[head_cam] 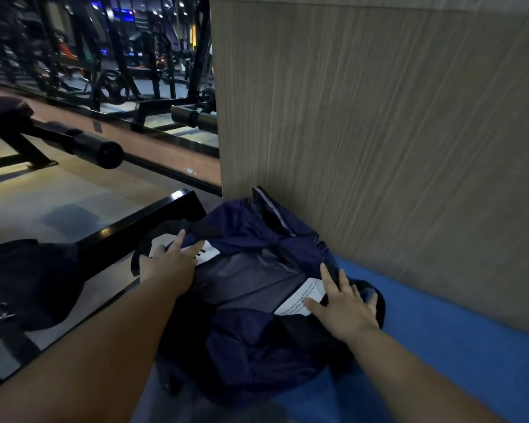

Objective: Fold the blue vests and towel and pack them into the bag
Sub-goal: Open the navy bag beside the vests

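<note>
— Two hands, what state?
— Left hand and right hand: fingers spread, pressed flat on blue vest; nothing gripped.
— Vest location?
— Heaped on blue mat, against wood-grain panel.
— Bag?
— Dark bag lies left, beyond black bar; contents cannot be told.

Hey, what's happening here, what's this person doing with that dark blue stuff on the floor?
A person is pressing both hands flat on a crumpled dark blue garment that lies on the floor against a wood-grain panel. The left hand rests on its left edge by a white label; the right hand rests by a printed white tag. It is not folded yet. A blue mat lies on the right, a dark bag on the left.
</note>
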Demonstrator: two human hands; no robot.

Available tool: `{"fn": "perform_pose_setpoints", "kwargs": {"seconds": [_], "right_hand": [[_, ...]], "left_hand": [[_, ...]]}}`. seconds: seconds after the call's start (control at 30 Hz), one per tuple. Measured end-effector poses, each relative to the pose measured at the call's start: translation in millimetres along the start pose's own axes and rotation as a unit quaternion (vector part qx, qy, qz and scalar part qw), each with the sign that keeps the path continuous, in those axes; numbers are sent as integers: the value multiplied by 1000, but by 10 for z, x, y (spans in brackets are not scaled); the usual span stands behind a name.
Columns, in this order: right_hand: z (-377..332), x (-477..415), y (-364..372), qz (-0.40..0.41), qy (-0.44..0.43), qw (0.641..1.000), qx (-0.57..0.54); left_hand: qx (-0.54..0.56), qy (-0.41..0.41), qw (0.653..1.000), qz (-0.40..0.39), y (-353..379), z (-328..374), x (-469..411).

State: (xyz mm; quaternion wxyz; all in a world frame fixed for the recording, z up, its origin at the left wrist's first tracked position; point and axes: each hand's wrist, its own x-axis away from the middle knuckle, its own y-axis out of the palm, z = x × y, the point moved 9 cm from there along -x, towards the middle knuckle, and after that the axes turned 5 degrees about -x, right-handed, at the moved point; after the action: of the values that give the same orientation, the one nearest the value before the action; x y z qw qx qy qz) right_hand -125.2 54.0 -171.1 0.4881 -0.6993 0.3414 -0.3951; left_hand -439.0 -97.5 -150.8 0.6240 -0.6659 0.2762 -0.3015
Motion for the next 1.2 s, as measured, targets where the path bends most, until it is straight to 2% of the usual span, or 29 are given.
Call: {"fn": "perform_pose_setpoints", "kwargs": {"seconds": [0.27,0.37,0.47,0.67,0.77,1.0,1.03,1.1,1.17,1.2], "right_hand": [[4,-129,66,-2,-12,1000,0],[32,-148,79,-1,-18,1000,-11],[59,-171,97,11,-22,999,-35],[42,-233,133,24,-36,998,-45],[34,-229,138,23,-39,998,-43],[48,-233,138,33,-35,998,-34],[51,-232,140,34,-35,998,-32],[54,-225,141,35,-34,998,-29],[50,-223,134,37,-36,998,-29],[47,-220,130,37,-36,998,-31]], "left_hand": [[76,-63,995,-17,98,-306,-215],[60,-55,996,-22,105,-363,-370],[77,-42,996,18,-42,-183,-307],[50,20,997,47,-10,-27,-331],[40,7,997,65,6,2,-319],[-19,-5,999,25,-32,108,-349],[-29,-1,999,39,-77,145,-330],[-14,30,990,138,-290,294,-233],[63,99,962,246,-477,508,-119],[97,141,948,267,-513,630,-77]]}}
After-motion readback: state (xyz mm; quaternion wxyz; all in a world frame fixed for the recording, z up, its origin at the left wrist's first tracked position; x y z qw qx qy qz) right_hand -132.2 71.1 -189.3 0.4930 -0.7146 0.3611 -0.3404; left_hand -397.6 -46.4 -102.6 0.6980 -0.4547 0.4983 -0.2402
